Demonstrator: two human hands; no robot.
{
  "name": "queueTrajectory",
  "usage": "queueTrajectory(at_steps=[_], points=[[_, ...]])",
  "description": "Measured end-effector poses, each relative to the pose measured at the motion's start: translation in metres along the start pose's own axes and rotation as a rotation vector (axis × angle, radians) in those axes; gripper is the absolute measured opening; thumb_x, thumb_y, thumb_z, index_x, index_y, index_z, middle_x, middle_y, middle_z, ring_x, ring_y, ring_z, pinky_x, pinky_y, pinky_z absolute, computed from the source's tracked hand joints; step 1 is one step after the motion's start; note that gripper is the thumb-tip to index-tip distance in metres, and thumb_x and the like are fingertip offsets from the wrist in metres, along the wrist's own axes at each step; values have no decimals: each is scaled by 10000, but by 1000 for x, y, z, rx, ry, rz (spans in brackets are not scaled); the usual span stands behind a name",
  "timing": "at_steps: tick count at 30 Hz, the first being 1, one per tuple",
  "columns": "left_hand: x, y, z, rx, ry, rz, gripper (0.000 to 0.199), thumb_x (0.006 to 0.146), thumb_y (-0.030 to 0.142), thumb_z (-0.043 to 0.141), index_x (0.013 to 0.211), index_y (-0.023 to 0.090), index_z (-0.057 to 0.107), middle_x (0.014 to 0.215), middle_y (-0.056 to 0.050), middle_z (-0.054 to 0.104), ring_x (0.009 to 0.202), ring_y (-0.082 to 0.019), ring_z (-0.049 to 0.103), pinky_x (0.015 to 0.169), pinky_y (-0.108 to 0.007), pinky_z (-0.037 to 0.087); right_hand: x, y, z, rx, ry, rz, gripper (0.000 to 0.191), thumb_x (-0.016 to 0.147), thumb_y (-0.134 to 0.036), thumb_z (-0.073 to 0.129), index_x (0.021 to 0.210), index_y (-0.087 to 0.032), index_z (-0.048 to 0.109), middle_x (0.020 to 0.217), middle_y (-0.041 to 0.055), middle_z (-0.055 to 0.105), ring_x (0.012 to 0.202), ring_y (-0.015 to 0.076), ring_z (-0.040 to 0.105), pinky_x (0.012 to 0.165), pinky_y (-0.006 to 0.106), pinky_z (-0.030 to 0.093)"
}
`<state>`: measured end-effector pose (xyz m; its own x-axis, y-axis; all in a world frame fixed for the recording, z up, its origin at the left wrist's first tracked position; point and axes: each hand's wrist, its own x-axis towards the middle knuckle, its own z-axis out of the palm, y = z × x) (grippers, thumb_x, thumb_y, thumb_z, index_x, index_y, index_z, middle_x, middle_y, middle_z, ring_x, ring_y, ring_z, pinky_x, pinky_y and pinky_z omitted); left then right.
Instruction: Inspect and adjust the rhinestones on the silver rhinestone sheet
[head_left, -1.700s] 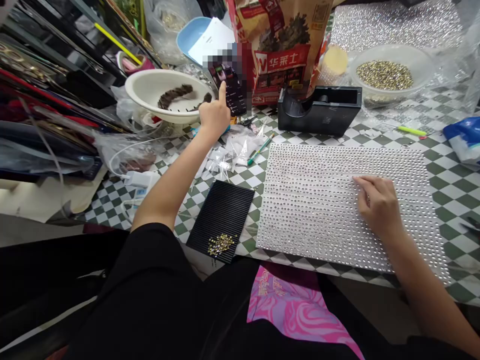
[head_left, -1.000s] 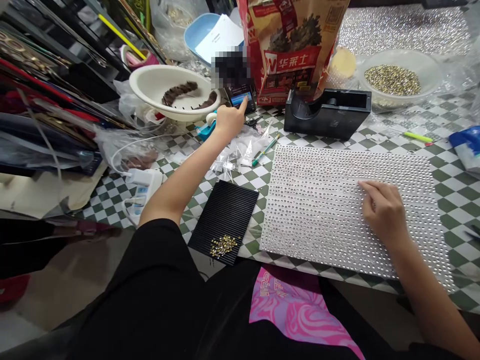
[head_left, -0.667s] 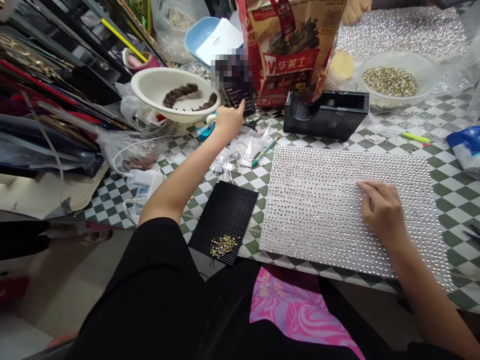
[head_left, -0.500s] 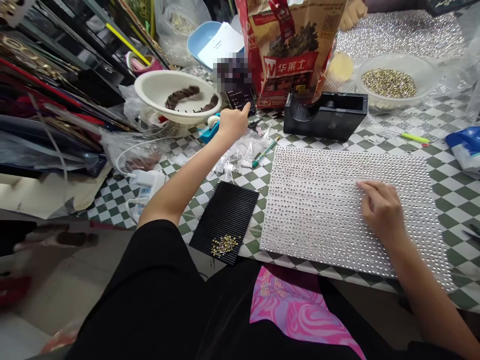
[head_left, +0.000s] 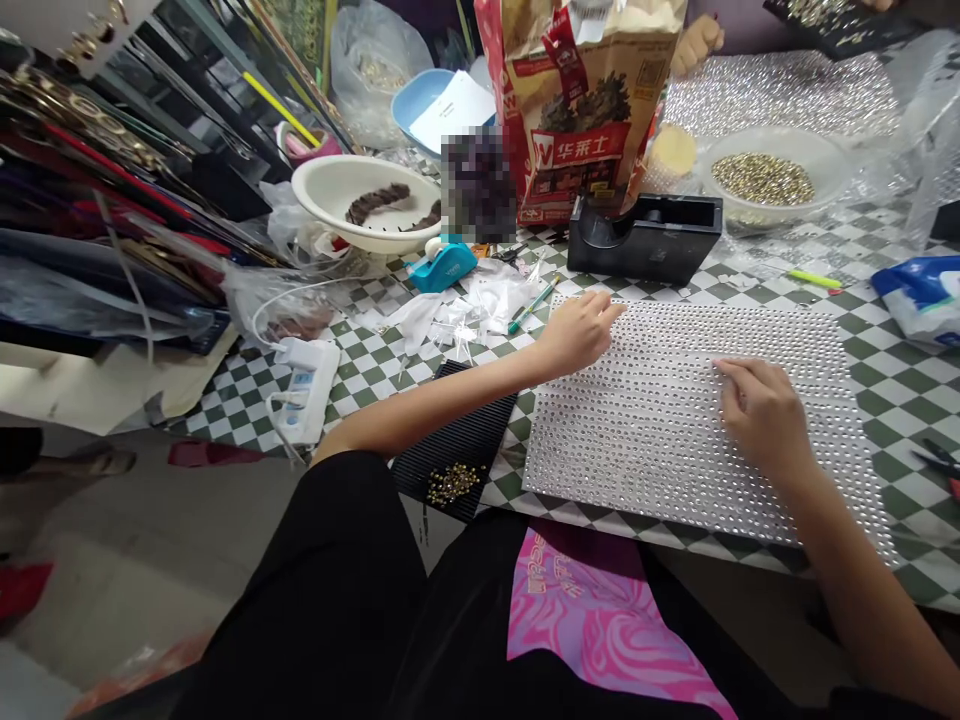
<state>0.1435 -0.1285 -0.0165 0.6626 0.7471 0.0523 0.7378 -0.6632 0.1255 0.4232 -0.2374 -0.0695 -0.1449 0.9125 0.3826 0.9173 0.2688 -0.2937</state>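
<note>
Now the two hands are apart from each other, and both are over one large rectangular sheet of small clear rhinestones [head_left: 675, 430], which lies flat on a green and white checkered tablecloth [head_left: 907, 400]. The left hand [head_left: 577, 335] is at the upper left corner of this sheet, with its fingertips reaching over the stones. The right hand [head_left: 761, 415] is on the right part of the sheet, with curved fingers on the stones. Neither hand is clamped on a large thing, but I cannot tell if the fingers pinch one small stone.

Left of the sheet lies a black ribbed rubber mat [head_left: 457, 430] with a small pile of gold studs [head_left: 452, 485], and the left forearm passes over it. Just above the sheet's upper left corner lies a thin green pen [head_left: 532, 305]. Beyond the sheet stand a black tape dispenser [head_left: 645, 238] and a white bowl of gold studs [head_left: 761, 180]. Farther beyond the sheet is another person's hand [head_left: 696, 45].
</note>
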Motion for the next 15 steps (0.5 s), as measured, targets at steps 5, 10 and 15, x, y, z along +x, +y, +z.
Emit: queueTrajectory(at_steps=[5,10,15], points=[[22,29,28,-125,-85,29,604,1023,300,334,1593,103,313,1683,-151,325,1562,-253,292,1291,-428,236,12,1,-18,-52,-124,-53,494,1002,-321,397,1408,-106,580,1370,170,622,1254,327,596,1087,528,524],[30,43,47,-123,-128,-30,704,1012,357,310,1645,89,162,1746,-122,96,1628,-228,55,1329,-452,25,48,14,-16,-123,-225,-96,660,1024,-465,356,1579,-107,359,1675,170,279,1564,356,271,1282,591,275],[32,41,50,-96,-142,-30,701,1001,359,288,1644,95,189,1746,-111,95,1627,-225,62,1327,-450,7,73,28,10,-127,-500,-65,733,1011,-505,315,1633,-129,222,1724,120,132,1616,305,98,1322,568,127]])
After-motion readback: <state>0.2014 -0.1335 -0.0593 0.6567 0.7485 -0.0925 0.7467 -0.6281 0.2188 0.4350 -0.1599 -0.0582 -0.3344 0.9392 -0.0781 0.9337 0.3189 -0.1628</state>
